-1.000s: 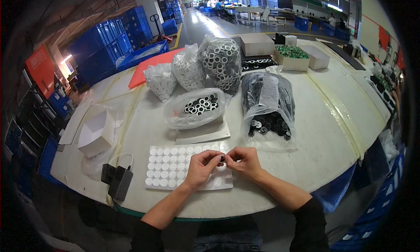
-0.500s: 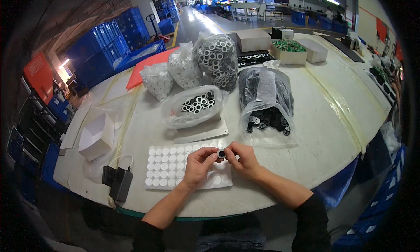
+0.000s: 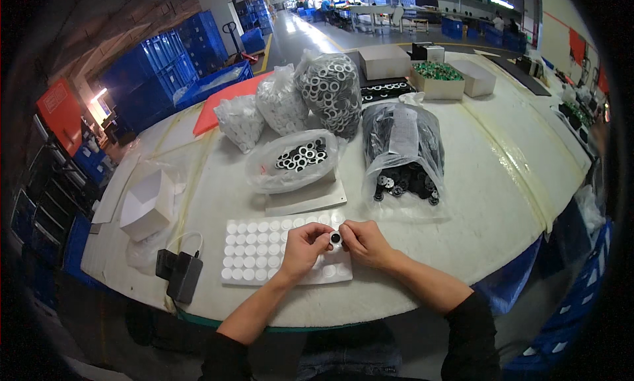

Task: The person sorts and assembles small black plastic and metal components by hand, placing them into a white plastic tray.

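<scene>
Between the fingertips of both hands is a small round white piece with a black centre (image 3: pixel 335 238). My left hand (image 3: pixel 305 250) pinches it from the left, and my right hand (image 3: pixel 367 242) grips its right side with thumb and fingers. Both hands are over a white tray (image 3: pixel 228 280) filled with rows of round white caps (image 3: pixel 262 250); they hide part of its right half. Beyond the tray, a bag-lined tub (image 3: pixel 261 177) holds black-and-white rings (image 3: pixel 302 155). To the right of it lies an open plastic bag (image 3: pixel 403 130) with black round parts (image 3: pixel 408 183) at its mouth.
Full clear bags of white parts (image 3: pixel 282 103) and rings (image 3: pixel 329 93) stand behind the tub. At left are a white box (image 3: pixel 146 206) and a black power adapter (image 3: pixel 184 277) with a cable. A carton of green circuit boards (image 3: pixel 437 80) stands at the far right.
The round piece has turned so its black centre faces up more squarely, and it has dropped slightly toward me. Both hands have shifted a little with it.
</scene>
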The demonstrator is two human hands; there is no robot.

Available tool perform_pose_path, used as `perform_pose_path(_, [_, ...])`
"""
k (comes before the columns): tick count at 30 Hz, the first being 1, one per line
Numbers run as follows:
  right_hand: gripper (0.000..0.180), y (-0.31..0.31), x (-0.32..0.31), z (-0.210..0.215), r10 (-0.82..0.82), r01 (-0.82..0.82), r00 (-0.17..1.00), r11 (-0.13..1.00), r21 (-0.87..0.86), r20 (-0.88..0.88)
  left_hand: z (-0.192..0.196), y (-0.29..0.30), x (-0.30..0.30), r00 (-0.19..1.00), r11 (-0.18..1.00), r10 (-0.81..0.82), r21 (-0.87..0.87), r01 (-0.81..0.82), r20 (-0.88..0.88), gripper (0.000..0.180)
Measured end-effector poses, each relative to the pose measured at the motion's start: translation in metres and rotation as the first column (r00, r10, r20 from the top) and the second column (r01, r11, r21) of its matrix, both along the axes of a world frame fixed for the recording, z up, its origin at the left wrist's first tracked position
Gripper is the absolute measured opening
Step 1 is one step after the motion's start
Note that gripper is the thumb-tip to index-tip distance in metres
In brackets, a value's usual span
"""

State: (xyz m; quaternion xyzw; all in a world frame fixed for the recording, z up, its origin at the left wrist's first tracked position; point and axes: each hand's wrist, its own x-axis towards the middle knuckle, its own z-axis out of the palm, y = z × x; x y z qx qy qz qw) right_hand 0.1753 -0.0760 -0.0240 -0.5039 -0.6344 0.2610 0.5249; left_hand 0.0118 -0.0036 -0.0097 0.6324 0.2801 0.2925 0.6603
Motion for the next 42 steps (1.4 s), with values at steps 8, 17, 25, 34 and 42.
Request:
perform_pose_path(8, [0.022,0.000,0.000,-0.001,0.002,-0.011,0.989,0.998,0.062,0.149,-0.001,0.000,-0.001,0.989,0.996,-0.061,-0.057,0.070,0.135,0.016])
perform_pose_path(17, [0.020,-0.002,0.000,0.003,-0.035,0.003,0.952,0.994,0.105,0.304,0.003,0.003,-0.007,0.990,0.980,-0.101,-0.164,0.116,0.098,0.013])
perform_pose_path(25, [0.017,0.000,0.075,0.021,-0.649,0.609,0.658,0.757,0.236,0.382,0.006,0.008,-0.012,0.997,0.997,-0.073,0.038,0.072,0.033,0.014])
perform_pose_path(34, [0.022,-0.005,0.095,0.010,-0.524,0.745,0.473,0.667,-0.005,0.709,0.029,0.038,-0.017,0.961,0.972,0.234,-0.036,-0.231,0.147,0.015])
perform_pose_path(42, [0.017,0.002,0.061,0.013,-0.645,0.536,0.571,0.762,0.365,0.508,0.044,0.184,0.063,0.921,0.831,0.273,0.551,-0.080,-0.279,0.031])
